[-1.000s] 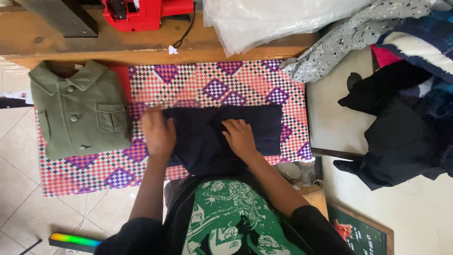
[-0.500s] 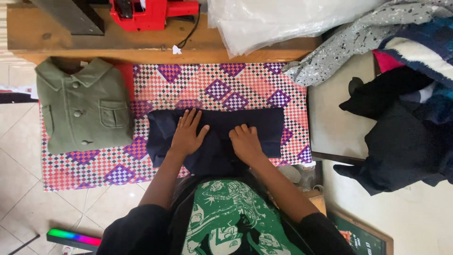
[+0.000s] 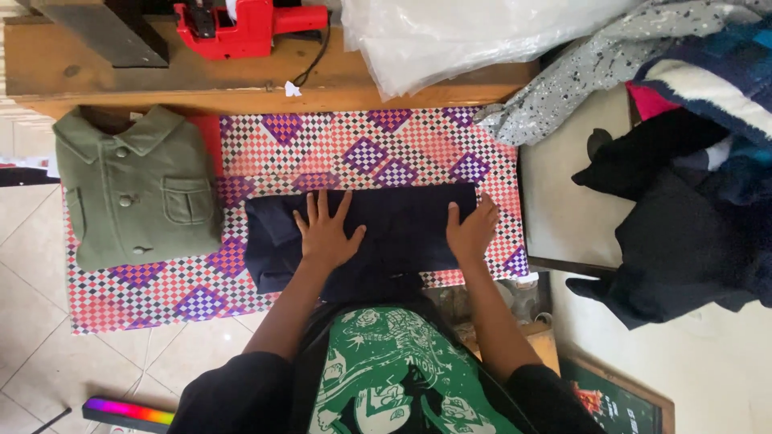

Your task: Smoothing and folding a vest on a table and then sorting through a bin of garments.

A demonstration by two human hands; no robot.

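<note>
Dark navy garment (image 3: pixel 386 229) lies folded into a wide rectangle across the middle of the checkered red-and-purple mat (image 3: pixel 386 141), its near edge running under my arms toward my body. Side folds look finished: both ends sit square, top edge straight. My judgement: the widthwise fold is done and I am at the pressing stage; the lengthwise fold that would bring it to a compact packet like its neighbour is not yet made.

Left hand (image 3: pixel 326 233), grip released: palm flat, fingers spread, pressing left of the garment's centre. Right hand (image 3: pixel 470 229), grip likewise released: fingers extended flat over the right end of the garment, tips just reaching the mat. Neither hand grasps cloth.

Olive green buttoned shirt (image 3: pixel 137 189) sits folded at the left edge of the mat, apart from the navy piece; I count that one as complete.

Beyond the mat: wooden shelf (image 3: pixel 241 76) carrying a red tool (image 3: pixel 241 24) and clear plastic bags (image 3: pixel 450 36). To the right, a heap of unfolded clothes (image 3: pixel 683 201), dark and patterned, well apart from my hands.
</note>
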